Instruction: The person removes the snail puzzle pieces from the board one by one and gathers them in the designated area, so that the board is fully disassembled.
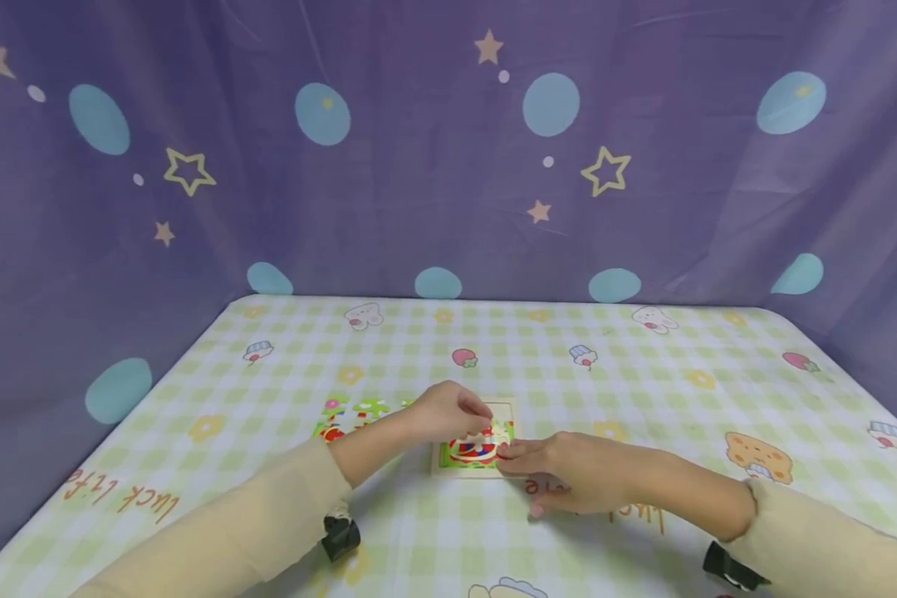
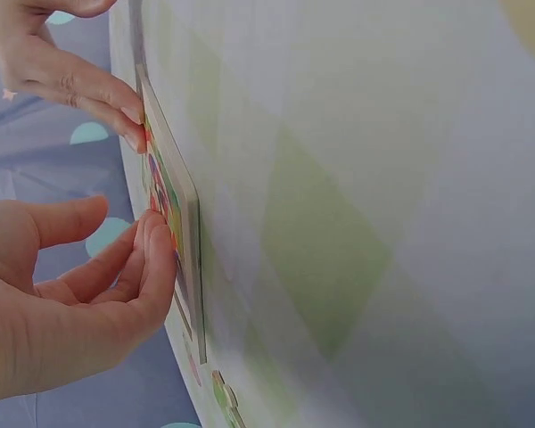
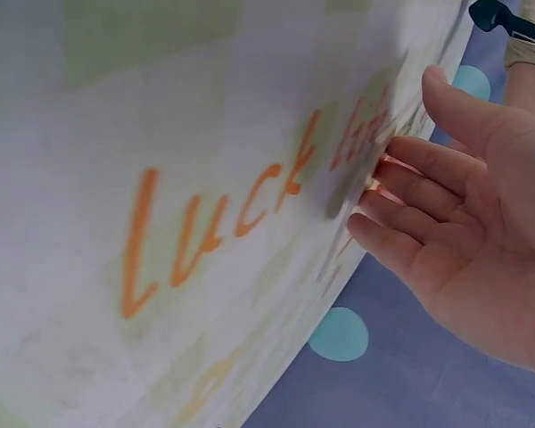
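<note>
A jigsaw puzzle in a pale wooden tray [image 1: 463, 476] lies on the table, its lower part filled with red, green and blue picture pieces. My left hand [image 1: 448, 412] reaches over it. In the left wrist view, the bent fingers of that hand [image 2: 98, 294] touch the puzzle face while the thumb stands apart, with nothing seen between them. My right hand [image 1: 586, 473] rests its extended fingertips on the tray's right side. The right wrist view shows the palm of this hand [image 3: 481, 205] and its fingers against the tray edge. The left hand covers some of the picture.
Loose green and red puzzle pieces [image 1: 372, 406] lie left of the tray, partly behind the left forearm. A checked tablecloth [image 1: 269, 390] with printed cakes and flowers covers the table. Behind it hangs a purple curtain [image 1: 433, 166] with stars and blue ovals.
</note>
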`<state>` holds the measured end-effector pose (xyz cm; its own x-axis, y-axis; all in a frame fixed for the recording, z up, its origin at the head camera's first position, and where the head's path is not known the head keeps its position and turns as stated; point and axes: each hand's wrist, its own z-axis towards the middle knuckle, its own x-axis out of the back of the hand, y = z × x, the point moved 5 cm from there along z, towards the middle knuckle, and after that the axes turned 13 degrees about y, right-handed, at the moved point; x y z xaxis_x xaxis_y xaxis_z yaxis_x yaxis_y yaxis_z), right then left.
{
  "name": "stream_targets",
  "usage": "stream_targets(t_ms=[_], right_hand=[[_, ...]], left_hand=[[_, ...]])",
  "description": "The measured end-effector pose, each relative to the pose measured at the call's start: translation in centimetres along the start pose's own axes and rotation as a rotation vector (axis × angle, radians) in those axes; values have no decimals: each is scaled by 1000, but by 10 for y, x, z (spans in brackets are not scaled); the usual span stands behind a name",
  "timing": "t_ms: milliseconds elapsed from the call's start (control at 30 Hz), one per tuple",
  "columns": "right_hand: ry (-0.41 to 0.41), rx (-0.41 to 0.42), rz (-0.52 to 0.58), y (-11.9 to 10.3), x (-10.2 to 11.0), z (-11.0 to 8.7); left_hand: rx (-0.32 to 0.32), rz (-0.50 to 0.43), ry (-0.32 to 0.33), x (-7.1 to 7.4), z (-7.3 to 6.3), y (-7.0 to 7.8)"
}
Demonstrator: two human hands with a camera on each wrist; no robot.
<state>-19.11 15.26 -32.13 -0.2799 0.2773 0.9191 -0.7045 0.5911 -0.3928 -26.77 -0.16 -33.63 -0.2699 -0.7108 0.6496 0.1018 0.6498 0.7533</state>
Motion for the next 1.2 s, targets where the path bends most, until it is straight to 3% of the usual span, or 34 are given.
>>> stream_targets(t_ms=[200,500,1200], right_hand=[[-32,-46,-8,-2,1,0],[7,-39,30,-2,-4,-5],[-8,-6,-11,-5,-2,2]], left_hand=[[-15,20,-20,0,0,4],[-25,55,-49,-2,-2,6],[33,-13,9,3,-1,2]])
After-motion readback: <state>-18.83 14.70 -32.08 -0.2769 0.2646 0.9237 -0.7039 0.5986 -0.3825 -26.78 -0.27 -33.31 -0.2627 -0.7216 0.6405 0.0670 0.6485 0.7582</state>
